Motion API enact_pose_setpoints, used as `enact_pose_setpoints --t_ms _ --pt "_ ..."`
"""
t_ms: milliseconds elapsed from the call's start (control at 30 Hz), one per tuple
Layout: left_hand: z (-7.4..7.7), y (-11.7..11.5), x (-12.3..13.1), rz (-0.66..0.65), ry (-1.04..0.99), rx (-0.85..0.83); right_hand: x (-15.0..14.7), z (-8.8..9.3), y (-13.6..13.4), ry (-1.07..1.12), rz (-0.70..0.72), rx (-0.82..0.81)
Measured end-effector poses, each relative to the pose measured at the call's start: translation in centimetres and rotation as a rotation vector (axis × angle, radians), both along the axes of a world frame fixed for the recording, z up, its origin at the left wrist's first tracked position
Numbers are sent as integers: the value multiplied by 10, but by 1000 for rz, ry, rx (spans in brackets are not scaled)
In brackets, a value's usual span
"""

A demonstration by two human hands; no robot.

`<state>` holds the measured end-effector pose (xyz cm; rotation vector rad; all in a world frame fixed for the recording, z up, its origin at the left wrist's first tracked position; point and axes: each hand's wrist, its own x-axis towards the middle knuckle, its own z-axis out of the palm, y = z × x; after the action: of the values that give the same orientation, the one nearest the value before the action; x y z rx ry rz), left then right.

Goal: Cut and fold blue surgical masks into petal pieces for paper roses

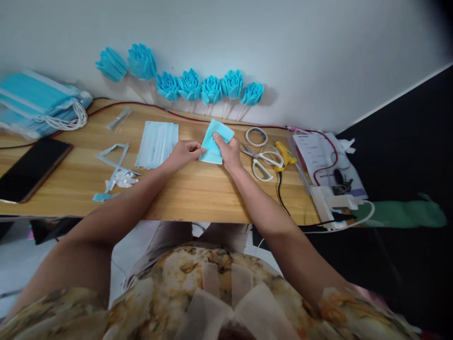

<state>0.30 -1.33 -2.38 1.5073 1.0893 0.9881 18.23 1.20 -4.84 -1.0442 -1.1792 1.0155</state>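
A folded light-blue piece of face mask fabric point(211, 150) is held up over the middle of the wooden table. My right hand point(228, 150) grips its right side, thumb lying on top. At its lower left corner, my left hand point(187, 154) pinches the edge between thumb and fingers. Left of my left hand lie pale pleated mask pieces point(155, 141), stacked flat. Just right of my right hand are white-handled scissors point(264, 160) with their blades spread, touching or close to a yellow glue gun point(283, 157).
Blue fabric flowers on sticks point(211, 89) lean along the wall. A roll of tape point(256, 137) lies behind the scissors. Cut scraps point(122, 178), a phone point(33, 169) and packed masks point(38, 101) occupy the left. A power strip point(327, 208) and papers point(313, 153) are right.
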Motion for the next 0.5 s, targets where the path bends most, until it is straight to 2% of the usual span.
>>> enact_pose_setpoints --t_ms 233,367,500 --pt "-3 -1 3 -25 28 27 14 -3 15 94 -161 -26" --pt "-2 1 1 66 73 50 15 -4 16 109 -177 -27" --pt "-3 5 -2 167 7 70 12 -1 12 115 -158 -43"
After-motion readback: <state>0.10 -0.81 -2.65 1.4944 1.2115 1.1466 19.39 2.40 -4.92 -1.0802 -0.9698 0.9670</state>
